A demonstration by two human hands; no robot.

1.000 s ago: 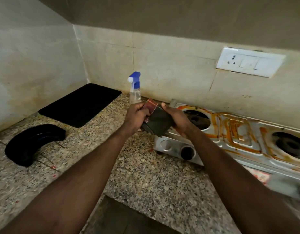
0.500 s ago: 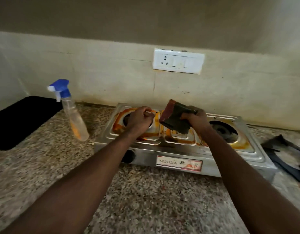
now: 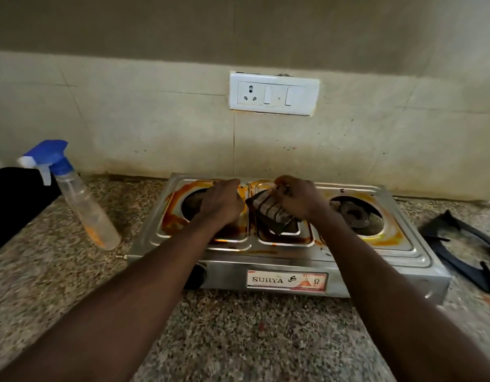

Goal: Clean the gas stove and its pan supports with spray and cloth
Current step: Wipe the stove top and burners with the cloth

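Stove (image 3: 420, 260) is sitting stripped, its pan support (image 3: 464, 252) lying right of both hands for access. Right hand (image 3: 299, 199) is gripping the cloth (image 3: 271, 213), fingers bunched; left hand (image 3: 221, 202) is curling loosely (apparently empty). Spray bottle (image 3: 81, 199) is waiting leftward.

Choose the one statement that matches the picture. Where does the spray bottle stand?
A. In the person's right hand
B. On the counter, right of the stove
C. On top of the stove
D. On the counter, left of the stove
D: the spray bottle stands on the granite counter left of the stove, and the right hand holds the cloth instead.
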